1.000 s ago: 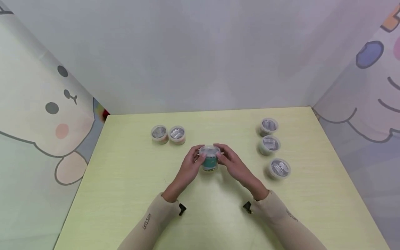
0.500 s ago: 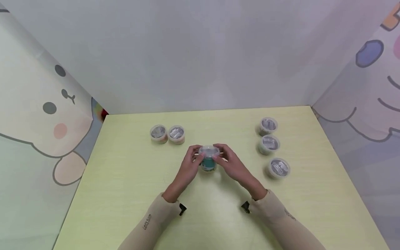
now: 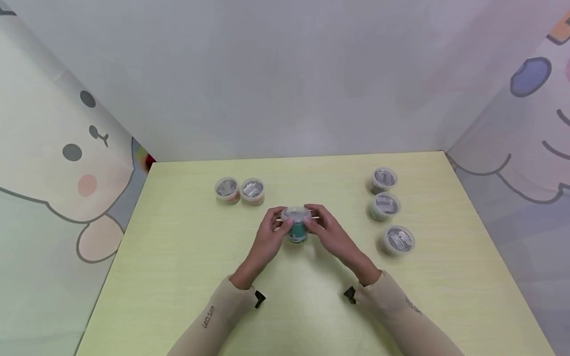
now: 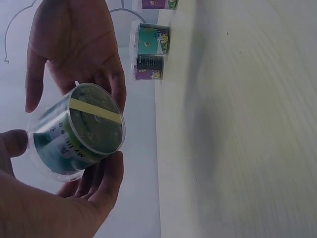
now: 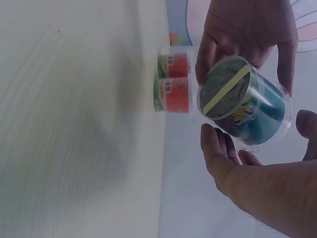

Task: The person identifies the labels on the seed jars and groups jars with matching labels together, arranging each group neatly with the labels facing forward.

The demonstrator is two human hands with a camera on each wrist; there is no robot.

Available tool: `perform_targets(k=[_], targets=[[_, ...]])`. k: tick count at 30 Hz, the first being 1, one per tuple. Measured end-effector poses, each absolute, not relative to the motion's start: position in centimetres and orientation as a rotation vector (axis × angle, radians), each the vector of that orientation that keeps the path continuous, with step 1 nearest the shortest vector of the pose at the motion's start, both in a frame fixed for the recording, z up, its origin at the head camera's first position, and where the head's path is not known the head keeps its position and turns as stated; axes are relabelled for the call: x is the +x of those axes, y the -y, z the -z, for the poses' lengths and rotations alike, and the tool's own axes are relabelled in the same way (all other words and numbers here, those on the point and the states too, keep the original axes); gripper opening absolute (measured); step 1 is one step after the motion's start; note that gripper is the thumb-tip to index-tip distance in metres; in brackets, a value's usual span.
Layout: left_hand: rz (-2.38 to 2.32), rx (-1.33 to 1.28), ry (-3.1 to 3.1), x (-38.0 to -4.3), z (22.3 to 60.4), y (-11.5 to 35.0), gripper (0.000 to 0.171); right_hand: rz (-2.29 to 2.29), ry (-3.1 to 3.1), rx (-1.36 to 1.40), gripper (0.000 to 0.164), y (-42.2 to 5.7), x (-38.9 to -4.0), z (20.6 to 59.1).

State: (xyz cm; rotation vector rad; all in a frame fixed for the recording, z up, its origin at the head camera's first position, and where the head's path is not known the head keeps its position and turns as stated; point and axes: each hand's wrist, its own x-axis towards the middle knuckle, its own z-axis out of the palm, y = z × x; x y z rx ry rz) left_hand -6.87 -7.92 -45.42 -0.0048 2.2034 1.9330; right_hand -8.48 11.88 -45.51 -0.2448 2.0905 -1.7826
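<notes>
Between both hands is a clear plastic tub [image 3: 296, 225] with a teal wraparound label and a clear lid. It is held above the table, lid upward in the head view. My left hand [image 3: 269, 230] grips its left side, with the thumb on the near face. From the right, my right hand [image 3: 331, 232] holds it the same way, thumb on the label. A yellow strip crosses the tub's dark base [image 4: 96, 119] in the left wrist view. Some fingertips behind the tub are hidden.
Two red-labelled tubs [image 5: 176, 94] stand side by side at the back left of the pale yellow table [image 3: 187, 257]. On the right, three similar tubs [image 3: 384, 206] form a loose row, with teal and purple labels. A pale curtain [image 3: 285, 79] hangs behind the table.
The tub has shifted slightly left in the hands, and its label appears turned a little. My right thumb has moved inward on it. The tubs on the table stay put.
</notes>
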Motion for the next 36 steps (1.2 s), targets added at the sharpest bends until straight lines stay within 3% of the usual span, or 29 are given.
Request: perform_targets(k=[10, 17, 36], targets=[[-1.929, -0.008, -2.204, -7.0, 45.3, 8.1, 0.044, 1.78, -2.086, -0.278, 0.047, -11.8, -8.6, 45.3], [-1.903, 0.037, -2.144, -7.0, 45.1, 8.5, 0.051, 1.836, -1.998, -0.337, 0.049, -12.0, -8.6, 45.3], [-1.886, 0.0, -2.208, -6.3, 45.7, 9.1, 0.044, 1.762, -2.036, -0.297, 0.047, -11.3, -8.5, 46.0]])
